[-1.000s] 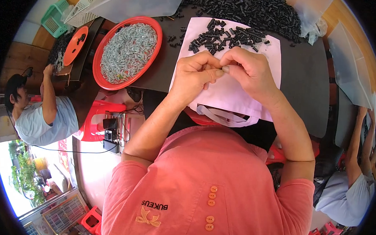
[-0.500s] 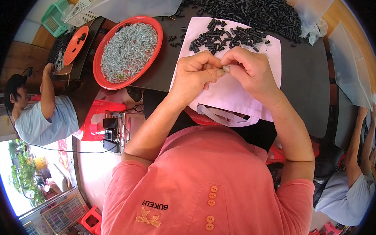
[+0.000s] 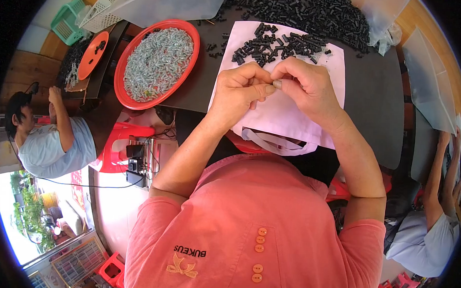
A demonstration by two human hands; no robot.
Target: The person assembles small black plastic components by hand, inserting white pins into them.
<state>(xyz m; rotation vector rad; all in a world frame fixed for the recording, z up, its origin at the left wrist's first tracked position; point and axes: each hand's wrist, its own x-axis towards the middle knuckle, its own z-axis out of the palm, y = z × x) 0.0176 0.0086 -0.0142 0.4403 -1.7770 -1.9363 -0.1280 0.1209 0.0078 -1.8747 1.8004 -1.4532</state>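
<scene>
Evidently, in the head view, both hands work close together above the pale bag (image 3: 292,113), which lies on the dark table (image 3: 376,103) with its strap toward the body. The left hand (image 3: 245,88) and right hand (image 3: 304,90) each have thumb and forefinger pinched narrow, the tips meeting or nearly so; whatever sits between them is too hidden to tell. Just beyond lie the black parts (image 3: 284,48), loose on the bag's far end, with a larger heap (image 3: 306,17) behind. To the left stands a red tray (image 3: 119,84) full of small silvery pieces (image 3: 157,65). The black parts look light, stiff and smooth, probably hard plastic, inclined to roll; they would be best taken by fingertips around the middle, leaving both ends free.
</scene>
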